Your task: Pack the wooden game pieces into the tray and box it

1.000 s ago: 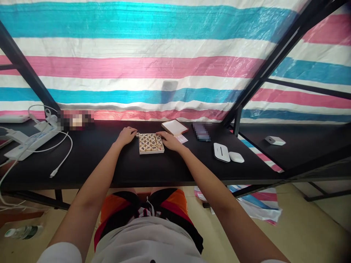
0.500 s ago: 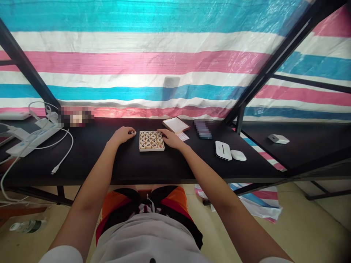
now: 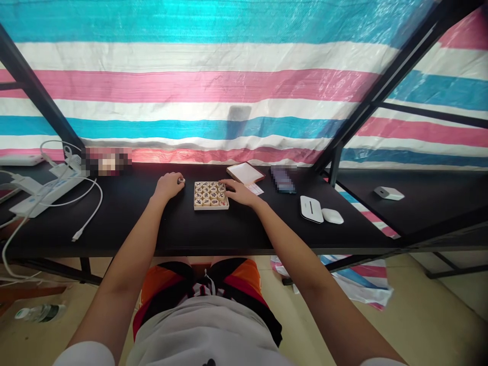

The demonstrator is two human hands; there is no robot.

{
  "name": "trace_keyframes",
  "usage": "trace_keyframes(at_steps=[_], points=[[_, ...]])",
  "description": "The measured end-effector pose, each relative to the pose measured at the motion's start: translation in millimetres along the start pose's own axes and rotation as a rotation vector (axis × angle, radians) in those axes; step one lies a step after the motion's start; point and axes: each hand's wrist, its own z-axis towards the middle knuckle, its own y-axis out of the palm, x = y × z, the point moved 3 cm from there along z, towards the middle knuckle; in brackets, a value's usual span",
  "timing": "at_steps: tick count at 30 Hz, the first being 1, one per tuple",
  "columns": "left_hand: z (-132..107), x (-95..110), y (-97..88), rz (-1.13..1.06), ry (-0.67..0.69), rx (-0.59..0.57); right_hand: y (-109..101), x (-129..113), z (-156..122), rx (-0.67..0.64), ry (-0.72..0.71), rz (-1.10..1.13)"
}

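Note:
Rows of round Chinese chess pieces (image 3: 206,195) lie face up in a shallow white box (image 3: 211,207) on the black desk. Left of the box, apart from it, my left hand (image 3: 169,186) pinches one pale chess piece (image 3: 182,181) between its fingertips. At the box's upper right corner rests my right hand (image 3: 239,192). Its fingers are stretched out and touch the corner area, with the thumb apart beside the right edge. Those fingers partly cover the pieces in that corner.
A box lid (image 3: 246,173) and a printed paper (image 3: 254,189) lie behind my right hand. Further right are a blurred phone (image 3: 283,180), a white device (image 3: 310,209) and a white case (image 3: 332,216). A power strip (image 3: 46,195) with white cables occupies the left side.
My left hand has shifted slightly left and up with the chess piece, away from the box. The right hand stays at the box corner, nearly unmoved.

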Motion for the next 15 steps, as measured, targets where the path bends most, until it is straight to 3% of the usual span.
trace_keyframes(at_steps=[3, 5, 7, 10, 15], points=[[-2.7, 13.3, -12.1, -0.063, 0.060, 0.145, 0.0, -2.4, -0.1, -0.002, 0.007, -0.015], [-6.4, 30.5, -18.6, -0.187, 0.193, 0.196, -0.6, -5.6, -0.2, 0.001, 0.012, -0.027], [-12.7, 53.6, -20.8, -0.284, 0.384, 0.183, -1.4, -9.2, -0.6, 0.008, 0.024, -0.037], [-25.9, 90.2, -16.0, -0.253, 0.654, 0.143, -2.2, -13.2, -1.0, 0.015, 0.030, -0.050], [-42.6, 122.9, 2.9, -0.210, 0.872, 0.044, -2.1, -13.3, -1.0, 0.029, 0.004, -0.066]])
